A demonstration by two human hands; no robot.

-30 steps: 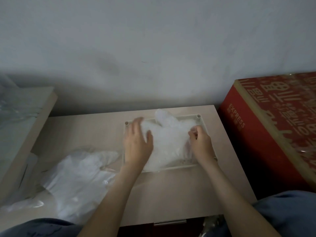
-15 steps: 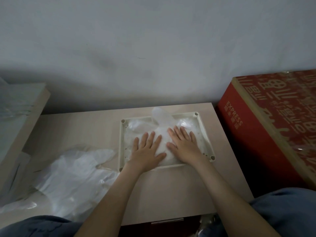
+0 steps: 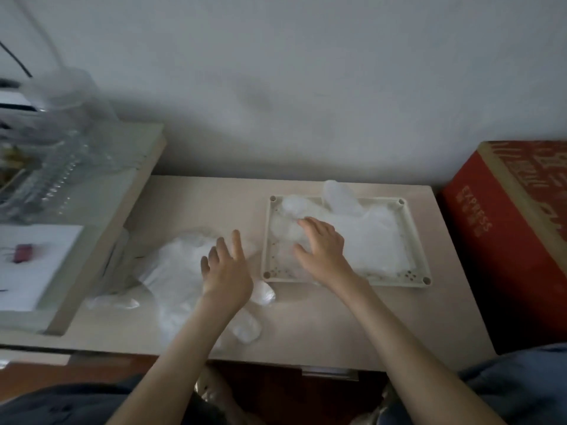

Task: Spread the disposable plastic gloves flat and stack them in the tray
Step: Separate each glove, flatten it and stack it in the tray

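A cream plastic tray [image 3: 412,237] lies on the right half of the small wooden table [image 3: 322,326]. Clear gloves [image 3: 374,237] are spread flat inside it, one glove finger sticking out over the far rim. My right hand [image 3: 320,246] is over the tray's left part, fingers loosely spread above the gloves. A loose heap of clear plastic gloves [image 3: 178,274] lies on the table left of the tray. My left hand [image 3: 227,271] hovers over that heap's right side with straight fingers, holding nothing.
A red cardboard box [image 3: 506,240] stands against the table's right side. On the left a higher shelf [image 3: 92,240] holds clear plastic packaging [image 3: 55,167] and a white sheet [image 3: 33,265]. A grey wall rises behind the table.
Both hands have left the flattened gloves in the tray. My left hand moved left to the loose heap; my right hand shifted to the tray's left part. The view swung left.
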